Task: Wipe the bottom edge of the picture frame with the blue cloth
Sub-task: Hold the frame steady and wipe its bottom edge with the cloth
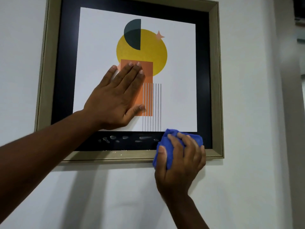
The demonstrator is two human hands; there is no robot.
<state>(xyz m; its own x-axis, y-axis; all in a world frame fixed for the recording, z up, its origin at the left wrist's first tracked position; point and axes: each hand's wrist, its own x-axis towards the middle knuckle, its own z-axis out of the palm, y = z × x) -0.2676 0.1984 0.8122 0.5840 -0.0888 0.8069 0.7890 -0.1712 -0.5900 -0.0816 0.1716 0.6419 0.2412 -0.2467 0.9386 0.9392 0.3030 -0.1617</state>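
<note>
A picture frame [216, 80] with a beige wooden rim and a black inner border hangs on the wall. Its print shows a yellow circle, an orange rectangle and thin grey lines. My left hand [115, 98] lies flat on the glass, fingers spread over the orange rectangle. My right hand [179, 157] grips a bunched blue cloth [165, 142] and presses it on the bottom edge [107, 155], right of the middle. Water drops [125, 138] sit on the black border left of the cloth, and small specks dot the rim below them.
A white wall [247, 187] surrounds the frame, with shadows of my arms below it. A dark fixture [299, 9] shows at the top right corner.
</note>
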